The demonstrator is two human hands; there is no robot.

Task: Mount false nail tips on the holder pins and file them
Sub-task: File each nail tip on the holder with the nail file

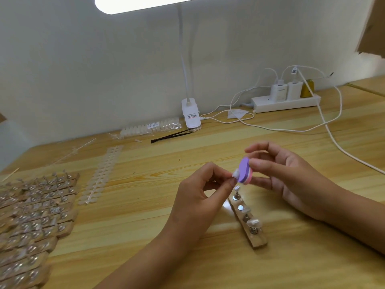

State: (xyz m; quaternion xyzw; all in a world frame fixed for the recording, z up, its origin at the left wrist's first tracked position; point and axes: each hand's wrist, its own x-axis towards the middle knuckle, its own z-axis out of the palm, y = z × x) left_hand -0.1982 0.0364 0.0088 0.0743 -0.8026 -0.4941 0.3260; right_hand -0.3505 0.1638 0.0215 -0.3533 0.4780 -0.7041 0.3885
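Two hands: we see the left hand [195, 197] and the right hand [291, 180] raised just above the bench [145, 236], their fingertips almost meeting.
Left fingers: thumb and forefinger pinch a pale tip [235, 174] at their very ends; we cannot tell whether a pin is under it.
Right fingers: they grip a purple-and-pink file [244, 171], thumb on its near face and forefinger arched over it. The file's edge touches the tip.
Holder [257, 238]: a wooden strip lies on the bench just below both sets of fingers and runs toward us. Upright pins [236, 193] stand on it, some capped with tips.
Pile [31, 222]: many more holders lie well to the left of the left fingers.
Strips [102, 174]: rows of unmounted tips lie between that pile and the left fingers.
Beyond the fingers: black tweezers [170, 135], a bag [150, 127] of tips and a lamp [190, 115] clamped at the wall.
Beyond the right fingers: a socket bar [285, 103] with chargers, and white cables [333, 147] trailing past.
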